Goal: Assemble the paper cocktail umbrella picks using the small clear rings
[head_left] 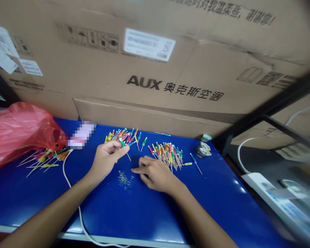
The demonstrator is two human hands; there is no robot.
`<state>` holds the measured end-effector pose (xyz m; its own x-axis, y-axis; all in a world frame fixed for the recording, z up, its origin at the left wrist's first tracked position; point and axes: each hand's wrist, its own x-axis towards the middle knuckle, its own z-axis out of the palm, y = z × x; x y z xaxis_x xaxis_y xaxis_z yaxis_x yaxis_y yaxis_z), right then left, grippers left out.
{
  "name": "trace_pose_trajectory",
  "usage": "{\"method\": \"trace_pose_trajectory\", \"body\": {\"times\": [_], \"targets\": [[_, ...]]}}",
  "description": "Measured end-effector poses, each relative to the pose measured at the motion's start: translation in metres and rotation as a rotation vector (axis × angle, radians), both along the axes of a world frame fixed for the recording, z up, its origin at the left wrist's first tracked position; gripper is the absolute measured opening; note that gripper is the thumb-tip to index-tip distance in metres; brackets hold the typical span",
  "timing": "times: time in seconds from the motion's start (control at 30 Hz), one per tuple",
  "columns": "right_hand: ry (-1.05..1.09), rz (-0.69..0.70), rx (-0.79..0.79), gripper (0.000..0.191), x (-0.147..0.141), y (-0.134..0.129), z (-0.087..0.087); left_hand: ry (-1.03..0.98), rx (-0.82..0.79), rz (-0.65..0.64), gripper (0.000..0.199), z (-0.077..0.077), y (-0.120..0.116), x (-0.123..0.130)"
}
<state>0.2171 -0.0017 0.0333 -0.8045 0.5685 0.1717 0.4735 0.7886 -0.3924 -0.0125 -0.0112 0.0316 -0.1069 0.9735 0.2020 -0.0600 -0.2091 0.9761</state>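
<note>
My left hand point(107, 157) pinches a folded green cocktail umbrella point(122, 142) between thumb and fingers, its wooden stick pointing down to the right. My right hand point(156, 172) hovers low over the blue tabletop, index finger stretched out to the left and the other fingers bent. Below that fingertip lies a scatter of small clear rings point(123, 179), too small to make out in detail. A heap of folded cocktail umbrellas point(170, 155) in several colours rests just behind my right hand. Another group of folded umbrellas point(122, 134) lies beyond my left hand, partly hidden by it.
A red plastic bag point(25, 125) sits at the left, with more umbrellas point(42, 158) beside it. A white cable point(79, 213) runs from a pixelated object point(81, 135). Behind stands a large cardboard box point(155, 58). A power strip point(276, 203) is at right.
</note>
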Motion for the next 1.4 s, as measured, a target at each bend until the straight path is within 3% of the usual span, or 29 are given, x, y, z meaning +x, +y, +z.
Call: {"method": "trace_pose_trajectory", "body": {"times": [0.27,0.4,0.53,0.7,0.87,1.4], "targets": [[0.119,0.012,0.076,0.025,-0.013,0.002,-0.015,0.031,-0.013,-0.027,0.028,-0.002,0.001,0.0],[0.219,-0.007,-0.018,0.022,-0.017,0.0,-0.016,0.048,-0.001,-0.064,0.027,0.0,0.001,0.001],[0.39,-0.191,-0.109,0.018,-0.012,0.001,-0.011,0.04,0.006,-0.126,0.026,0.001,0.0,0.002],[0.681,-0.401,-0.15,0.016,-0.008,0.001,-0.003,0.11,-0.088,-0.36,0.024,-0.005,-0.006,0.01],[0.719,-0.359,-0.223,0.013,-0.011,-0.009,0.003,0.272,-0.078,-0.405,0.022,-0.009,-0.012,0.018],[0.721,-0.286,-0.016,0.019,-0.01,-0.015,0.009,0.327,-0.029,-0.372,0.028,-0.007,-0.012,0.015]]}}
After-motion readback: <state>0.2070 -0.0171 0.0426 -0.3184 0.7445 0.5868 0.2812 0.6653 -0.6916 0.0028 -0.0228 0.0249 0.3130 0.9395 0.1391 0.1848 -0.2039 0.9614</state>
